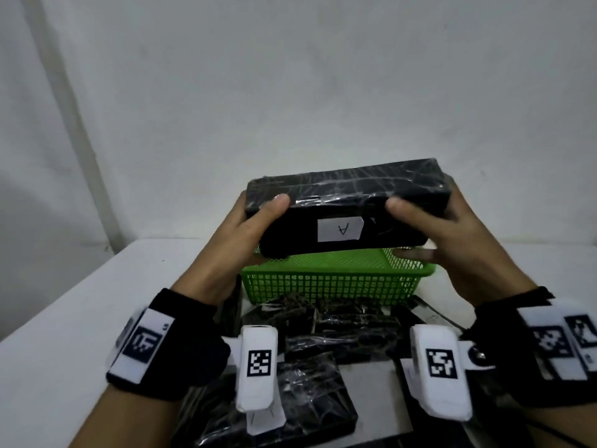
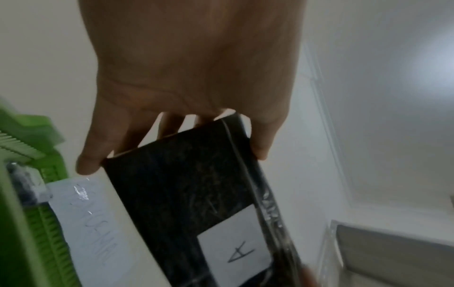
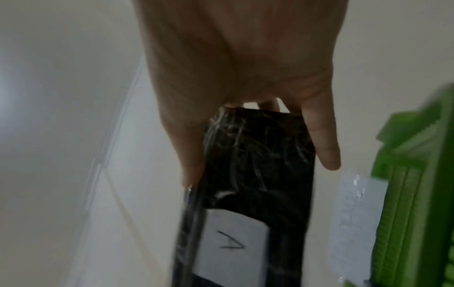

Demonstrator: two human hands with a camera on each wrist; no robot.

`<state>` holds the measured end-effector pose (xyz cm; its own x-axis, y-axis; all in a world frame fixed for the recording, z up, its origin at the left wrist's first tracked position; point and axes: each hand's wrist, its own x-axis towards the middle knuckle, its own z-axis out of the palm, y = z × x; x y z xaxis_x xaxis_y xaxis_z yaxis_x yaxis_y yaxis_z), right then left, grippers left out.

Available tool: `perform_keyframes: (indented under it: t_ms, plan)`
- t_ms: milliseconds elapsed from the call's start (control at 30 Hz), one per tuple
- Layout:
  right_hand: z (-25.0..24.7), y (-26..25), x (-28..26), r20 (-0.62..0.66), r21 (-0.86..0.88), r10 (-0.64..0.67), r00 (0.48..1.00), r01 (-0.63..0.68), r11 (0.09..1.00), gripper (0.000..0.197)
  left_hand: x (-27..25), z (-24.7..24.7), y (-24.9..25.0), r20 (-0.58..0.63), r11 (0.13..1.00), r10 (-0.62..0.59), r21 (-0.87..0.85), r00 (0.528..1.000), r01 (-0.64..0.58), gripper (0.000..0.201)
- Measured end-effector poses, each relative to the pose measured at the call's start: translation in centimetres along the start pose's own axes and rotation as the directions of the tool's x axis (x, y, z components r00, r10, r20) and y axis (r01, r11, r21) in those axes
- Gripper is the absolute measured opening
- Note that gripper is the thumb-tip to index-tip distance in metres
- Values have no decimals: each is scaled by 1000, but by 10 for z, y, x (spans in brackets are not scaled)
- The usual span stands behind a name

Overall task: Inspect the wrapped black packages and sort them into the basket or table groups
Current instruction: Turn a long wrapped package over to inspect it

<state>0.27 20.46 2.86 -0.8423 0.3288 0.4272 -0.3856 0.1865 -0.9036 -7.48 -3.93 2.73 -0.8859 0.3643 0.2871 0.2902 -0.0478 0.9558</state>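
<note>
Inspection step: left hand (image 1: 240, 234) and right hand (image 1: 452, 234) grip package (image 1: 347, 202) ends above basket (image 1: 336, 282), label (image 1: 340, 229) "A" readable. Next: choose its group.

Handwritten "A" on package's white label (image 1: 340, 229)

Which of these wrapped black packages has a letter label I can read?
The package held up over the green basket by both hands: its white label reads A. Those on the table show none.
</note>
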Motion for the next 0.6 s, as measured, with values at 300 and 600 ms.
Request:
perform_keyframes:
  t_ms: [300, 600]
  plan:
    - [-3, -2, 1, -69, 211, -59, 996, 73, 975, 39, -1, 20, -9, -38, 994, 108, 16, 993, -107, 40]
    - [16, 7, -3, -146, 172, -164, 976, 188, 967, 39, 1, 13, -6, -128, 989, 144, 57, 981, -137, 33]
